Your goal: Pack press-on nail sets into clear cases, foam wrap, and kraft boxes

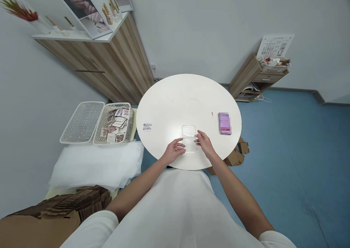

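A small clear plastic box [189, 145] lies near the front of the round white table [186, 95], its hinged lid [189, 131] tipped back. My left hand [174, 150] grips the left side of the box with thumb and fingers. On the opposite side, my right hand [205, 143] has its fingers at the right edge, close to the hinge. Nothing can be made out inside the box. Left of my hands is a small clear pack [147, 127] with rows of round shiny pieces. To the right sits a purple box [224, 123], its face blurred.
Two white baskets stand at the left, one [131, 122] filled with printed cards, the other [82, 122] beside it. White sheets [95, 164] and folded brown cardboard [49, 222] lie nearer me. Cardboard boxes [235, 157] are under the table's right edge. Wooden cabinets [125, 58] stand behind.
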Demonstrator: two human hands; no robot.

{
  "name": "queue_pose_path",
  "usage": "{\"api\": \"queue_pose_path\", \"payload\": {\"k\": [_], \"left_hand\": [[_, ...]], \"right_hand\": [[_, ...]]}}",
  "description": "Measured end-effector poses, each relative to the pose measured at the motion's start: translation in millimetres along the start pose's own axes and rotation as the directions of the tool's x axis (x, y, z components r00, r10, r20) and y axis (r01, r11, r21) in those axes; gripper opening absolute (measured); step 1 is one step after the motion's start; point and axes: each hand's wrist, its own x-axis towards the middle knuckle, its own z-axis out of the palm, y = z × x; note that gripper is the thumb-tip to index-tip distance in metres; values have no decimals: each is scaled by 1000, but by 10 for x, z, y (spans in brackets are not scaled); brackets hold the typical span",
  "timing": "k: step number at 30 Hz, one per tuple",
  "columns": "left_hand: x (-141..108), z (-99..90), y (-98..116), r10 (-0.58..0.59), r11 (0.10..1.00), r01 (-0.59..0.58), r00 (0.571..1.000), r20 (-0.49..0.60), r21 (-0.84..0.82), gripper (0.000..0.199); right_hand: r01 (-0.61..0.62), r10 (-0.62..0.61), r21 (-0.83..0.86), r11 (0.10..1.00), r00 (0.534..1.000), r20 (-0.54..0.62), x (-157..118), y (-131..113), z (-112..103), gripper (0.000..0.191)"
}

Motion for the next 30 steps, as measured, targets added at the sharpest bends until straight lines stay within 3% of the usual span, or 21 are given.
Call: {"api": "queue_pose_path", "payload": {"k": [6, 12, 20, 24, 30], "left_hand": [[61, -43, -177, -48, 998, 50, 997, -65, 40, 58], [214, -30, -467, -100, 981, 121, 986, -136, 153, 53], [339, 12, -551, -141, 902, 228, 958, -248, 367, 51], [249, 10, -590, -189, 890, 279, 945, -266, 360, 57], [173, 100, -634, -197, 910, 276, 945, -262, 309, 49]], "right_hand": [[35, -36, -166, 985, 999, -1, -276, 415, 14, 48], [4, -16, -308, 951, 999, -35, -213, 700, 119, 50], [-19, -12, -433, 901, 998, -69, -84, 855, 144, 53], [-41, 9, -412, 910, 997, -78, -127, 931, 85, 55], [-137, 137, -389, 911, 990, -26, -156, 891, 61, 51]]}}
